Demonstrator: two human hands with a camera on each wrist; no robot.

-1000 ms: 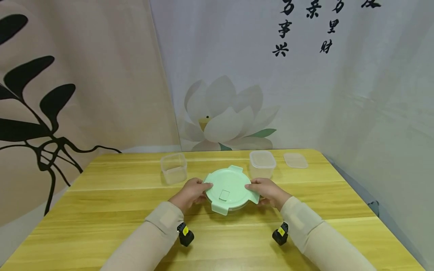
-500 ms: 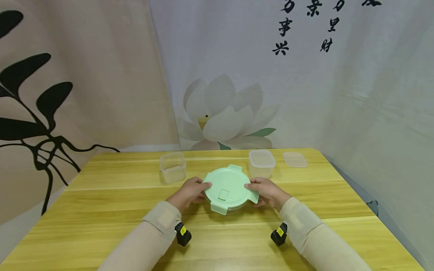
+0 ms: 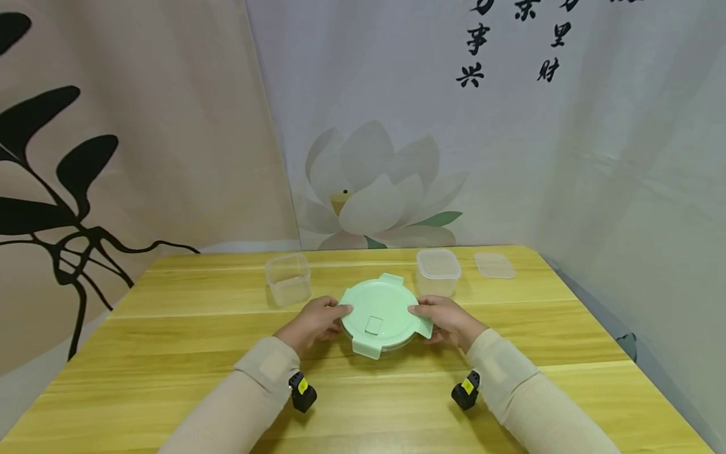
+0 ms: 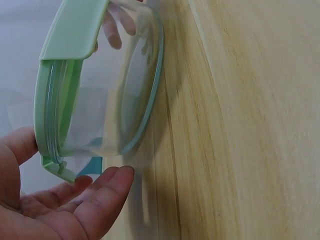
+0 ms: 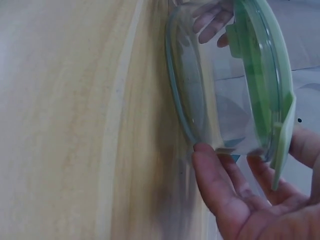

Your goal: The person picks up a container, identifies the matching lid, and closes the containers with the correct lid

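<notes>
A round glass food container (image 4: 107, 105) with a mint-green snap lid (image 3: 379, 312) sits between both hands over the middle of the table. My left hand (image 3: 317, 321) grips its left side, thumb on the lid's rim and fingers lower down along the side. On the opposite side my right hand (image 3: 448, 320) holds it likewise, its thumb on the lid near a side flap. The lid's front flap (image 3: 367, 349) sticks outward. In the right wrist view the fingertips (image 5: 202, 150) reach the clear glass wall near the base, and a lid flap (image 5: 283, 140) juts out beside the hand.
Behind the container on the wooden table (image 3: 198, 353) stand an uncovered clear plastic box (image 3: 289, 280) at left and a lidded plastic box (image 3: 438, 274) at right. A flat translucent lid (image 3: 495, 265) lies further right. Printed curtains (image 3: 397, 126) hang behind the table.
Both hands keep their hold on the container, which stays nearly in place. The view shifts slightly, and the left forearm appears a little further left.
</notes>
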